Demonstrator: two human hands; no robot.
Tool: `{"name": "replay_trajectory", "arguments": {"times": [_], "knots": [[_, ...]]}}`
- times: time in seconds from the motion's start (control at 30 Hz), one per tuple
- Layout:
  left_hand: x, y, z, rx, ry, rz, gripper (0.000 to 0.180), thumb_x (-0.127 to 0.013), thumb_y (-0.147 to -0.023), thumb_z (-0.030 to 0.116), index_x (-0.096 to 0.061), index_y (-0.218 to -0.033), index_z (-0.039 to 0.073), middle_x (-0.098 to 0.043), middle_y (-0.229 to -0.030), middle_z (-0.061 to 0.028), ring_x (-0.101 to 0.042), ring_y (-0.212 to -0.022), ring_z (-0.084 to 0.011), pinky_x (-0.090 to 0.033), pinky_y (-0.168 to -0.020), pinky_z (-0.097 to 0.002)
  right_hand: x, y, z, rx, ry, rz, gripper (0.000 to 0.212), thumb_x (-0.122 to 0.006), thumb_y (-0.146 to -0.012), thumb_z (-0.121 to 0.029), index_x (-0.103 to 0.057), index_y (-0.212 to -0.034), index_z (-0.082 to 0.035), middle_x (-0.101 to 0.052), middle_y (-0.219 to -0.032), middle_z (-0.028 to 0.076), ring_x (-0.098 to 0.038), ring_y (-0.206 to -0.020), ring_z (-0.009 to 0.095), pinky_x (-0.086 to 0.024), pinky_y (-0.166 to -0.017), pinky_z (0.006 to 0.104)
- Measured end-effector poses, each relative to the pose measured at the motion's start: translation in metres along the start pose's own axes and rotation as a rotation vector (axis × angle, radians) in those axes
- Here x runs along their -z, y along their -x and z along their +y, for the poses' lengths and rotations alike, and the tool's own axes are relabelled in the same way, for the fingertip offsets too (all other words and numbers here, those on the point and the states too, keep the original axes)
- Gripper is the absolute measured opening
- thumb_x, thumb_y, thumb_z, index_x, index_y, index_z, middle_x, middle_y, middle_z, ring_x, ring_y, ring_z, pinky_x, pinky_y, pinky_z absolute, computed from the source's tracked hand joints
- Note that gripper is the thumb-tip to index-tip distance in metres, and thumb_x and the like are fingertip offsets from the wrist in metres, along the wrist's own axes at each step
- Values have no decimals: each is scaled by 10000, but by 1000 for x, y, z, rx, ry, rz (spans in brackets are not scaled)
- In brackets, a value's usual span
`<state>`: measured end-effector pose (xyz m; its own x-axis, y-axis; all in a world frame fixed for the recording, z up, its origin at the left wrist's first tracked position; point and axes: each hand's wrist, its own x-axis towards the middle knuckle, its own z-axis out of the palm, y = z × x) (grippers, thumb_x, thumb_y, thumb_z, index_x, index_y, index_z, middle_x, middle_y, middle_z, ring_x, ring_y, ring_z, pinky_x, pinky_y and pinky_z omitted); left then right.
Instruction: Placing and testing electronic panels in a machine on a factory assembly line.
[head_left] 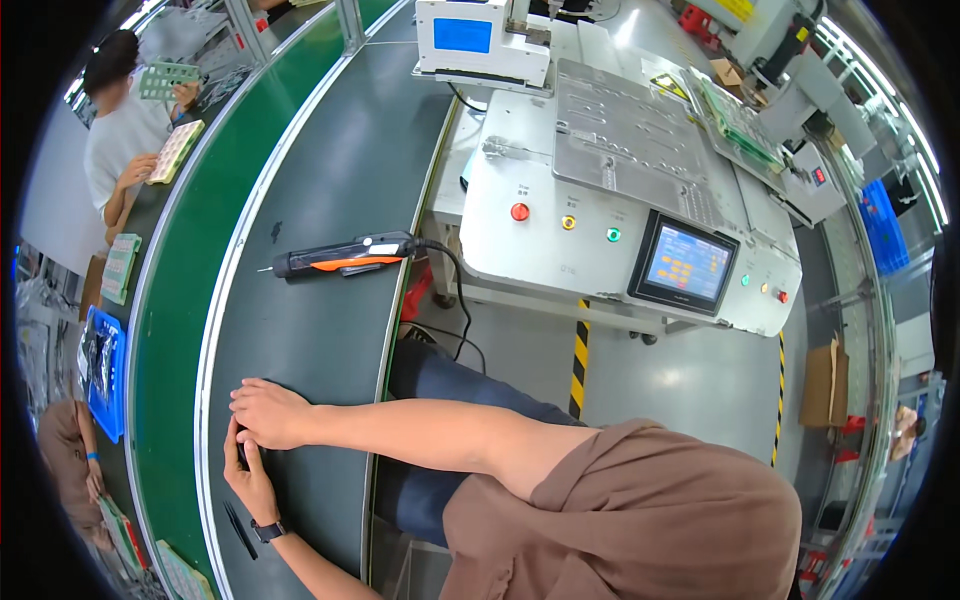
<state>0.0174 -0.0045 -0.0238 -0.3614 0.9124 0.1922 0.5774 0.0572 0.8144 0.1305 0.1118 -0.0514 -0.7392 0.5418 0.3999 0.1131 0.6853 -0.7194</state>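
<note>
Dark desk (320,340) at left, screwdriver (335,259) mid-left, chunky machine (540,240) upper right, hands (272,413) overlapping lower left, can't tell if gripping

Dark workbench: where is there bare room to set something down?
Two bare patches: between the electric screwdriver and right hand, and beyond the screwdriver, toward the white machine with the blue screen. It's crowded around the left hand, with apparent black tweezers nearby.

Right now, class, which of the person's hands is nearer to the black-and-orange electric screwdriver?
The right. The right hand is below the electric screwdriver in the picture, apart from it; the left hand is lower again, farther away.
</note>
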Motion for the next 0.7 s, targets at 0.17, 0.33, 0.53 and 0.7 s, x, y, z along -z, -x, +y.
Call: {"name": "replay_trajectory", "arguments": {"times": [0.17,0.33,0.53,0.7], "knots": [[-4,-2,7,5,-33,14,401,-557,-1008,156,-550,-1355,-46,-623,-1319,-164,-596,-1175,-226,-447,-1017,-340,-3,-1,4,11,43,37,353,-631,-905,-304,-712,-1056,5,-664,-1235,132,-502,-1310,290,-283,-1176,436],[-6,-3,13,4,-25,16,395,-552,-1011,153,-552,-1352,-47,-625,-1315,-170,-597,-1175,-225,-446,-1016,-337,-3,-1,7,29,64,64,347,-630,-905,-300,-713,-1052,3,-673,-1216,131,-516,-1296,289,-300,-1165,436],[3,2,0,-52,-102,29,376,-561,-1003,144,-567,-1328,-46,-655,-1258,-177,-623,-1133,-234,-473,-972,-340,3,-2,-5,60,109,-6,334,-611,-905,-310,-719,-1031,-20,-687,-1162,123,-549,-1255,286,-358,-1111,438],[-12,-7,20,-172,-191,29,397,-551,-979,132,-553,-1355,5,-613,-1297,-206,-604,-1181,-332,-451,-1005,-366,10,0,9,80,101,109,312,-585,-916,-272,-705,-1033,-9,-690,-1163,137,-564,-1237,293,-378,-1102,451]]}}
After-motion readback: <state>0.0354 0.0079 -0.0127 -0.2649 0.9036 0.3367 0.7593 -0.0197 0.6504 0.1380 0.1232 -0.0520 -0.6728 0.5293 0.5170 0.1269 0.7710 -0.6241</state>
